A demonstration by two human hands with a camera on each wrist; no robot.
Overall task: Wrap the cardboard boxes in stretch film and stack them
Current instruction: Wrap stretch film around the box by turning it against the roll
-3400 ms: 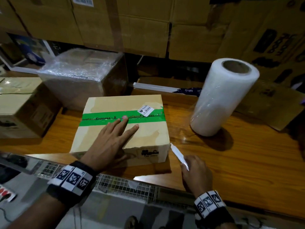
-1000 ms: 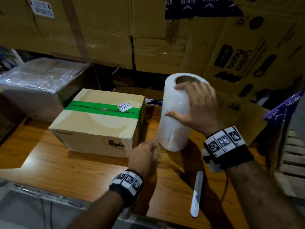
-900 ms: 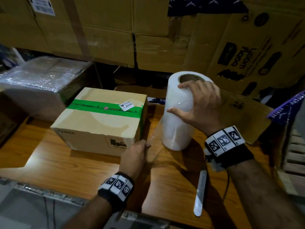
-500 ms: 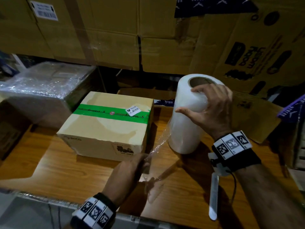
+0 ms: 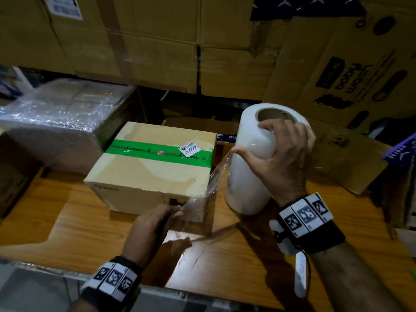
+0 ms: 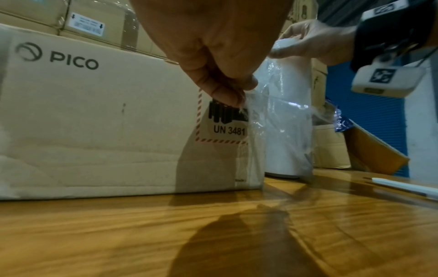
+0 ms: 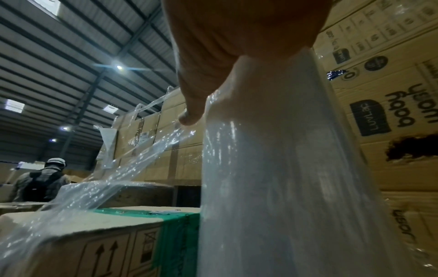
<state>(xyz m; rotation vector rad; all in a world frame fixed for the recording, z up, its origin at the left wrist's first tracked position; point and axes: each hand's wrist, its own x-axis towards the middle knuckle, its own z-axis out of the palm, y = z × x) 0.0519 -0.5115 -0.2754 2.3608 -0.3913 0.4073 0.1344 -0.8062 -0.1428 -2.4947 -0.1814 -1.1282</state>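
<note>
A tan cardboard box (image 5: 153,170) with a green tape band sits on the wooden table (image 5: 247,262); its front face (image 6: 94,121) reads PICO. A white stretch film roll (image 5: 254,167) stands upright just right of the box. My right hand (image 5: 283,154) grips the roll near its top, thumb on its side (image 7: 192,112). My left hand (image 5: 162,219) pinches the loose end of the film (image 5: 202,199) against the box's front right corner, fingertips (image 6: 227,93) on the label there. A stretched clear sheet (image 7: 113,180) runs from the roll to that corner.
A film-wrapped box (image 5: 60,122) stands at the back left. Large cartons (image 5: 157,41) wall off the far side, and a leaning printed carton (image 5: 351,75) is behind the roll. A white cutter (image 5: 300,275) lies under my right forearm. A person (image 7: 40,180) stands far off.
My left hand has pulled the film end from the roll to the box's front corner. Earlier my right hand put down the cutter and took hold of the roll.
</note>
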